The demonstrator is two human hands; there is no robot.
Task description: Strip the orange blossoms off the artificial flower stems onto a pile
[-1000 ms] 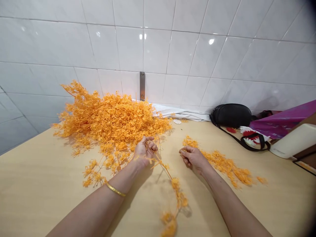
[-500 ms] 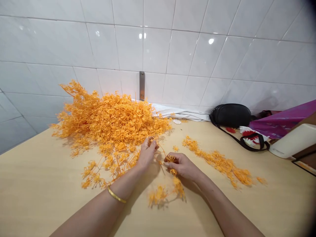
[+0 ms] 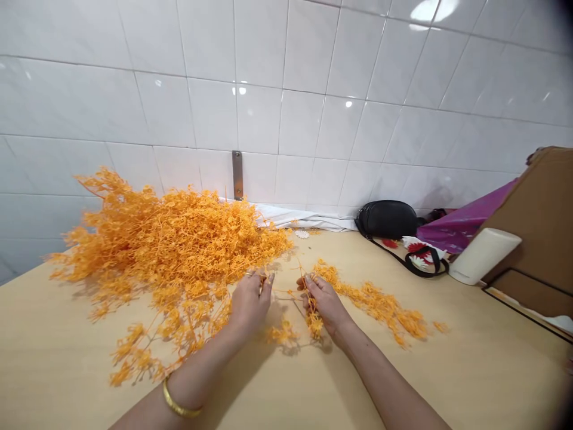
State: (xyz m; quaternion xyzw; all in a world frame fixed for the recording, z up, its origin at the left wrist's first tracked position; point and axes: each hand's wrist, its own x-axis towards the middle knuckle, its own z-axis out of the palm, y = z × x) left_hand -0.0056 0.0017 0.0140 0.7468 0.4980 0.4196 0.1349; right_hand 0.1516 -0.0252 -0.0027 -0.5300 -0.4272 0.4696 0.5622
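My left hand (image 3: 250, 303), a gold bangle (image 3: 179, 406) on its wrist, is closed at the front edge of a big heap of orange plastic flower sprigs (image 3: 179, 239). A thin orange stem runs from its fingertips across to my right hand (image 3: 326, 306). My right thumb and fingers pinch an orange plastic flower sprig (image 3: 314, 325), whose blossoms hang below the fingers. Another cluster of its blossoms (image 3: 283, 333) lies low between the hands. The fingers partly hide where the stems are gripped.
A row of loose orange blossoms (image 3: 380, 304) lies right of my hands. Further back are a black bag (image 3: 387, 219) with a strap, red and white flower pieces (image 3: 418, 251), a cream cylinder-like object (image 3: 486, 257), a cardboard box (image 3: 537, 227) and a white cloth (image 3: 304, 218) along the tiled wall.
My hands have moved further apart, with the stem stretched between them. The round orange blossom at my right fingertips no longer shows. The view has turned rightward.
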